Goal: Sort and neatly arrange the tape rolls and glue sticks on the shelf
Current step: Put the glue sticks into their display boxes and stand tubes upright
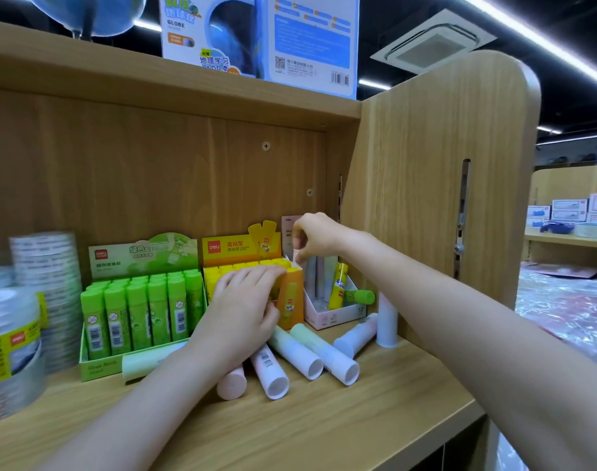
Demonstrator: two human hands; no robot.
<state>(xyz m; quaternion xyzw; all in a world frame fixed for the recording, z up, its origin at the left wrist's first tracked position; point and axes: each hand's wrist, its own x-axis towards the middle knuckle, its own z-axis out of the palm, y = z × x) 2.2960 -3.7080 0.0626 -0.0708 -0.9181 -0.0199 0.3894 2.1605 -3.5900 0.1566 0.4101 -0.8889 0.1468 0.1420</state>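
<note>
Left hand (246, 300) grips the yellow-orange cardboard glue-stick box (290, 297) mid-frame; right hand (310, 237) pinches something small above the white display box (334, 309). Best steady the box before slotting sticks upright.

Stationery shop, wooden display shelf (290, 419), boxed glue sticks (144, 311), tape rolls (49, 266), globe box (256, 35) overhead
</note>
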